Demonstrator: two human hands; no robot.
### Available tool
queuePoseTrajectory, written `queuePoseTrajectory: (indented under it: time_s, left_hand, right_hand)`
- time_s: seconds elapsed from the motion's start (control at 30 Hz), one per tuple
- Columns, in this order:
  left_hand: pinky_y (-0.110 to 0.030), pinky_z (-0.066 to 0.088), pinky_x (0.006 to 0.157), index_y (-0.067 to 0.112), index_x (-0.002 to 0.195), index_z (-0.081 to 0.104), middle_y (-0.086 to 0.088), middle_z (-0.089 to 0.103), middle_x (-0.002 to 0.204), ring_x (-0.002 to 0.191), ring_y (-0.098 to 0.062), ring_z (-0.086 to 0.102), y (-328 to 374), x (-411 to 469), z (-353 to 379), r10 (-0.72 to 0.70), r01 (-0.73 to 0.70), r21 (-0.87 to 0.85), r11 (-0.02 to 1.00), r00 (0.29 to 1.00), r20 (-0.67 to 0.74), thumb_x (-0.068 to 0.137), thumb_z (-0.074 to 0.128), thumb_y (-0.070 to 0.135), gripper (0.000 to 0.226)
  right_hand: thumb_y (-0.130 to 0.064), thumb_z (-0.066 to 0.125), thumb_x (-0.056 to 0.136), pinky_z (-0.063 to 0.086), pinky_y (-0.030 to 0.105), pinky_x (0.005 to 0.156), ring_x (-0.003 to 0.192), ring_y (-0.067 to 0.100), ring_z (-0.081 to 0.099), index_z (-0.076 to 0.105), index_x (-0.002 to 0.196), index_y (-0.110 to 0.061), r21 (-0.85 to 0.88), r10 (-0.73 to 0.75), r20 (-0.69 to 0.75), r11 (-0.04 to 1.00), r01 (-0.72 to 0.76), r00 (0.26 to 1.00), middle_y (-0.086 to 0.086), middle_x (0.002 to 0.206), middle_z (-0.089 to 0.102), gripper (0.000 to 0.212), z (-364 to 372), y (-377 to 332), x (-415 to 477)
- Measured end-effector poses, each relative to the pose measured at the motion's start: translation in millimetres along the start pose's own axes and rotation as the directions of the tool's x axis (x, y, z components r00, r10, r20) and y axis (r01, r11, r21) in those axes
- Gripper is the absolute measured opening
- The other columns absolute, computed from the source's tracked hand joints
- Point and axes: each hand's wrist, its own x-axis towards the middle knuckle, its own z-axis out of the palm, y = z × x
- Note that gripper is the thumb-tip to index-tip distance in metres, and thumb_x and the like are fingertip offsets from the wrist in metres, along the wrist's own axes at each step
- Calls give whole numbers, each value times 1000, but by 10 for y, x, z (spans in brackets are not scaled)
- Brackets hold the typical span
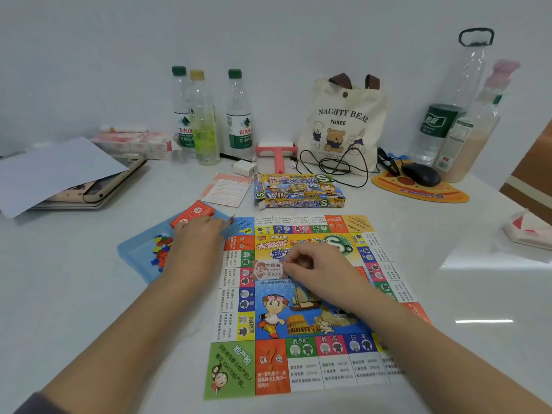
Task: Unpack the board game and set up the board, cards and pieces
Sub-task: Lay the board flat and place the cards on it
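Note:
The colourful paper game board (301, 363) lies flat on the white table in front of me. My right hand (313, 267) pinches a stack of play money (268, 269) lying on the board's middle. My left hand (198, 234) holds some bluish cards (230, 227) at the board's upper left corner, over the blue plastic tray (134, 252). In the tray lie red cards (192, 213) and several small coloured pieces (161, 249). The game's box (298, 191) rests just beyond the board.
A pink-white leaflet (227, 191) lies left of the box. Along the wall stand three bottles (206, 115), a lint roller (276, 153), a tote bag (343, 124), and a mouse (421, 173) on an orange pad. Papers and a tablet (59, 174) lie far left.

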Motion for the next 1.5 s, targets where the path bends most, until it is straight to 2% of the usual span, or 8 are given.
queuePoseTrajectory:
  time_s: [0.2,0.33,0.53,0.63,0.8,1.03,1.27,1.5]
  left_hand:
    - [-42,53,81,29,105,64,7,68,80,78,-13,66,-95,1,30,-88,87,-267,960,996,8,98,48,27,19]
    - [-11,38,52,31,94,61,15,60,79,73,-3,59,-115,-36,25,-104,86,-406,910,994,-23,98,46,28,16]
    - [-31,37,80,26,111,68,10,67,105,97,-18,51,-134,-48,32,156,-224,-205,953,941,-300,95,54,22,22]
    - [-28,30,83,18,113,68,2,70,112,101,-14,60,-113,-10,8,461,-522,-84,849,808,-367,89,56,19,26]
    - [-36,37,82,20,116,66,1,69,115,95,-18,64,46,-63,65,682,-730,-20,683,647,-341,89,50,19,32]
    - [-33,37,81,23,121,58,-2,70,112,92,-23,66,103,-81,80,752,-789,8,615,583,-307,101,37,27,30]
    - [-36,41,75,19,124,58,-4,69,115,91,-24,64,106,-66,107,773,-793,57,607,572,-276,92,47,18,34]
    - [-35,46,78,10,122,64,-8,67,117,95,-22,55,107,-39,180,785,-794,79,602,572,-238,83,65,6,40]
  right_hand:
    - [-24,63,90,49,28,65,65,6,56,66,81,-23,3,6,-1,1000,-6,1000,-10,71,63,9,-1,-3,-10]
    - [-23,63,90,49,27,64,65,9,56,67,82,-22,9,12,5,1000,-12,1000,-9,71,64,9,2,2,-7]
    - [-18,63,90,46,25,61,62,13,53,65,76,-23,123,33,-49,992,-26,998,3,74,66,15,-75,-21,-17]
    - [-15,62,90,51,33,60,58,19,59,65,77,-18,181,86,-64,981,-73,994,6,67,66,14,-138,-32,-31]
    - [-13,60,93,41,24,43,39,14,47,64,81,-11,412,195,42,890,-195,980,11,61,65,13,-214,-134,-46]
    - [-12,58,93,35,20,42,57,13,54,62,80,-12,697,218,200,654,-295,955,0,66,61,14,-289,-124,-47]
    - [-42,74,68,34,23,46,61,11,52,66,73,-19,690,232,188,660,-296,954,-7,70,65,25,-262,-162,-41]
    - [-19,79,75,35,23,43,55,13,46,63,69,-18,692,261,170,655,-304,950,2,62,58,18,-216,-103,-12]
